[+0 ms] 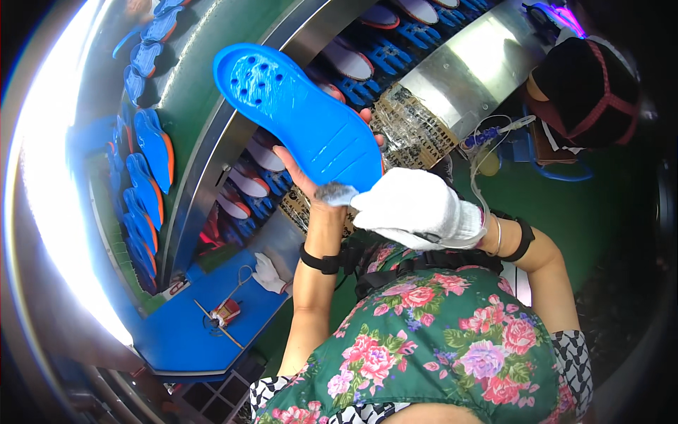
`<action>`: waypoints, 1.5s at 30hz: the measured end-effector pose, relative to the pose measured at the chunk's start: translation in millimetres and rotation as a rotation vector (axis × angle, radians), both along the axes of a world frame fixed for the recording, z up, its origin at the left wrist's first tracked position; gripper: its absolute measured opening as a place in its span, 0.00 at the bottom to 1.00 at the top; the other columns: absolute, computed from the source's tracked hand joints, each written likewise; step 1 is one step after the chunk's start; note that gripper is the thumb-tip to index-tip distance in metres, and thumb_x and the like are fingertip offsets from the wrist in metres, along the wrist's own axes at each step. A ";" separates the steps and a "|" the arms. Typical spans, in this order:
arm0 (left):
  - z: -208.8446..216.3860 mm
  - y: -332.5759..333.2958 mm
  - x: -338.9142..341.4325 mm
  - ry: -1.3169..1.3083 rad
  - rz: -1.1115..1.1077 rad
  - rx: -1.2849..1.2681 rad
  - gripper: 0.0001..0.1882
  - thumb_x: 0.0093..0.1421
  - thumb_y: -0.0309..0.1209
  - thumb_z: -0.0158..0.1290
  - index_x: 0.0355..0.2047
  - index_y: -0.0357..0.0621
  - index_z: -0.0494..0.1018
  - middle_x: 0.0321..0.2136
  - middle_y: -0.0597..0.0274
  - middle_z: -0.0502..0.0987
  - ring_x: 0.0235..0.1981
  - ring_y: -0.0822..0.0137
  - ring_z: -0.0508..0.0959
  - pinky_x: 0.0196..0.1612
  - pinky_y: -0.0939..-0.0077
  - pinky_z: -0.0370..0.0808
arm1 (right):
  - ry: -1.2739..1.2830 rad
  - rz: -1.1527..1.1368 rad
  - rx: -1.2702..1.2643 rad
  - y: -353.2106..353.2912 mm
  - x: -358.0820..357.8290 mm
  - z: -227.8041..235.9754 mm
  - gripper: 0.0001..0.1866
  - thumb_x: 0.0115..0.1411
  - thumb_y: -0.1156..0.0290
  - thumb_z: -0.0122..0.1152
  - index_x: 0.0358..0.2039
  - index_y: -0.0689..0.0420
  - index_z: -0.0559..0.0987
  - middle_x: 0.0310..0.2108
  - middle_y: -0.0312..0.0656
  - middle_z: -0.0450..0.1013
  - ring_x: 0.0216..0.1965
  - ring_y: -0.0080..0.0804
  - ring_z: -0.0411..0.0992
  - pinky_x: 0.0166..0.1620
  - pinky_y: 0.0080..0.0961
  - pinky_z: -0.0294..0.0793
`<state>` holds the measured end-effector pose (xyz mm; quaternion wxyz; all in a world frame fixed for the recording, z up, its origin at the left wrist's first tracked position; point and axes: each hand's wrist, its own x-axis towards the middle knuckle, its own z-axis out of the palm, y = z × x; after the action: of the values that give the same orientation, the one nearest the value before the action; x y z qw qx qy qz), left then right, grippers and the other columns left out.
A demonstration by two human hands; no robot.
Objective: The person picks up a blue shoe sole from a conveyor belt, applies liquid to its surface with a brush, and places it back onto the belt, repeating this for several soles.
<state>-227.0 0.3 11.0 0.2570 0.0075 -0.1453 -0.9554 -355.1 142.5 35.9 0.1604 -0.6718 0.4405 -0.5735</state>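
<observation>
A large blue shoe sole (304, 113) lies across my bare left hand (304, 173), which grips it from underneath with the thumb at one edge and fingertips showing at the other. Its upper face looks wet and shiny, with several small round holes near the far end and thin lines nearer me. My right hand (417, 208) wears a white knitted glove and is closed on a brush (335, 193) with dark bristles. The bristles are beside the near end of the sole, close to my left wrist; whether they touch it I cannot tell.
Blue soles with orange edges (154, 150) line a green belt (205, 78) at left. Shoes and blue pieces (346, 60) fill a lower shelf. A blue table (191, 332) carries a white glove (268, 274) and a red can (227, 311). Another person's dark cap (586, 92) shows at right.
</observation>
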 end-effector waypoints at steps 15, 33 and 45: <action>-3.7 -9.2 6.9 -0.146 0.005 -0.113 0.63 0.53 0.71 0.54 0.74 0.39 0.45 0.69 0.42 0.58 0.56 0.36 0.76 0.52 0.43 0.81 | -0.326 -0.014 0.188 0.5 -15.4 -3.3 0.08 0.53 0.77 0.73 0.35 0.57 0.87 0.38 0.44 0.83 0.37 0.38 0.82 0.41 0.31 0.79; 6.5 -33.3 18.9 -0.321 -0.289 -0.100 0.64 0.51 0.67 0.60 0.75 0.43 0.43 0.69 0.34 0.54 0.54 0.29 0.74 0.56 0.40 0.76 | -0.047 0.237 0.122 12.9 -11.3 7.0 0.14 0.52 0.77 0.72 0.41 0.53 0.86 0.41 0.41 0.83 0.36 0.37 0.81 0.40 0.33 0.80; -0.5 -43.3 9.4 -0.282 -0.257 -0.122 0.64 0.52 0.66 0.61 0.75 0.43 0.43 0.69 0.35 0.55 0.56 0.28 0.72 0.57 0.37 0.77 | -0.580 0.113 0.331 -5.2 -11.5 -3.9 0.09 0.50 0.82 0.73 0.34 0.60 0.86 0.37 0.48 0.83 0.40 0.39 0.82 0.44 0.35 0.80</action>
<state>-217.6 -43.0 10.5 0.1100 0.1068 -0.2373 -0.9593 -366.6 137.3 32.0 0.4176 -0.4689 0.4257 -0.6516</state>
